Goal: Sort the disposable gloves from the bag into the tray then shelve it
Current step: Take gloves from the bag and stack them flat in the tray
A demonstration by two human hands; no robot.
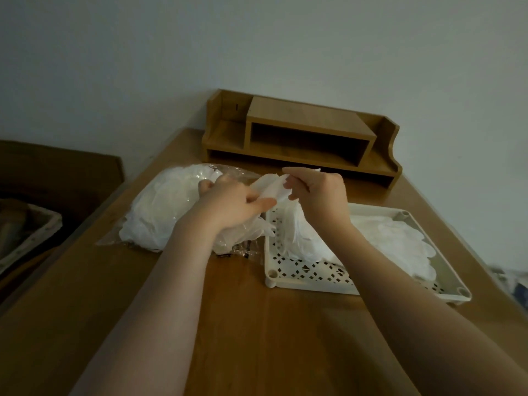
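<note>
from the head view, the left hand (233, 202) and right hand (318, 192) are close together, both pinching one thin white glove (271, 187) above the gap between the clear bag (160, 212) of gloves and the white perforated tray (303, 270). more gloves lie heaped in the tray, a wooden shelf (303, 138) stands behind on the table (257, 324), and no writing is legible.

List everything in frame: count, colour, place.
bag: one, clear plastic, full of white gloves, table left
held glove: one, white, between both hands above the tray's left end
tray: one, cream, perforated, table right
gloves in tray: a pile, white
shelf: one, wooden, far end of table against wall
table: one, brown wood
left hand: pinches the held glove
right hand: pinches the held glove
</note>
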